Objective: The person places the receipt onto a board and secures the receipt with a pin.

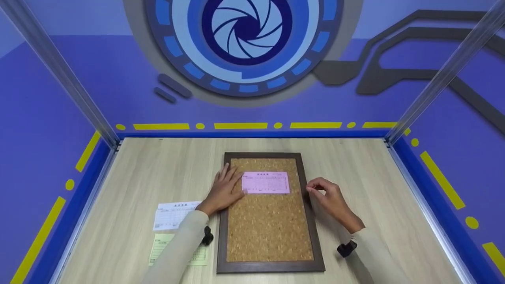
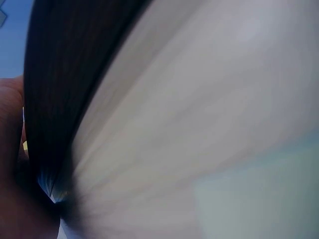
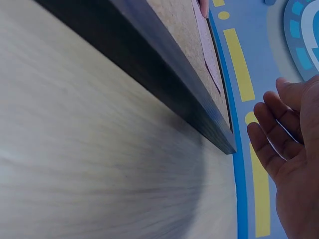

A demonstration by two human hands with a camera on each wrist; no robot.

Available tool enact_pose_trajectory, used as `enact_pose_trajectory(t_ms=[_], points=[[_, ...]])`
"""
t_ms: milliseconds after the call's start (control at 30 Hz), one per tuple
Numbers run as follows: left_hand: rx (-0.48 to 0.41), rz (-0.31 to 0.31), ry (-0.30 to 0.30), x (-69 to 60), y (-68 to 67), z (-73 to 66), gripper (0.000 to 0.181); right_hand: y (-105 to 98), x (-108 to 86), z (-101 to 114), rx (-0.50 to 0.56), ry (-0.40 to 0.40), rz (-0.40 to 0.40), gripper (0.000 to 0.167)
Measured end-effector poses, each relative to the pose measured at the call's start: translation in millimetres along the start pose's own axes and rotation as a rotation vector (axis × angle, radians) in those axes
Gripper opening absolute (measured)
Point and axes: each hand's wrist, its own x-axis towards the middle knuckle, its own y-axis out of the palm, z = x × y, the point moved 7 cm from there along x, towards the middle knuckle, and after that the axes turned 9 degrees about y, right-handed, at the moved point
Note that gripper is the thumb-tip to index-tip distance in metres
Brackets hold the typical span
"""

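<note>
A cork board (image 1: 268,228) in a dark brown frame lies on the table. A pink printed slip (image 1: 266,183) lies on its upper part. My left hand (image 1: 224,189) rests across the frame's left side with fingers spread, its fingertips at the slip's left edge. Just off the right side of the frame is my right hand (image 1: 327,197), apart from the board. Its thumb and forefinger tips come close together, and the other fingers (image 3: 269,129) bend loosely in the right wrist view. Whether something tiny sits between the tips cannot be made out.
Left of the board lie a white printed slip (image 1: 173,217) and a green slip (image 1: 199,256), both partly covered by the left arm. Blue panels (image 1: 248,106) with yellow marks wall the table (image 1: 177,165) at the back and sides.
</note>
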Motion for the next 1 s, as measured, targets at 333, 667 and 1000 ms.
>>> enact_pose_trajectory(t_ms=[333,667,1000], points=[[-0.013,-0.006,-0.007,-0.9,-1.1,-0.4,0.081,3.7,9.6,-19.7,0.007,0.098,0.073,0.012],[-0.035,0.016,-0.027,-0.4,-2.0,-3.3,0.082,9.2,11.4,-20.1,0.013,0.072,0.082,0.01],[-0.048,-0.027,0.016,-0.5,-7.1,-7.8,0.078,20.4,17.2,-15.4,0.017,0.027,0.109,0.007]])
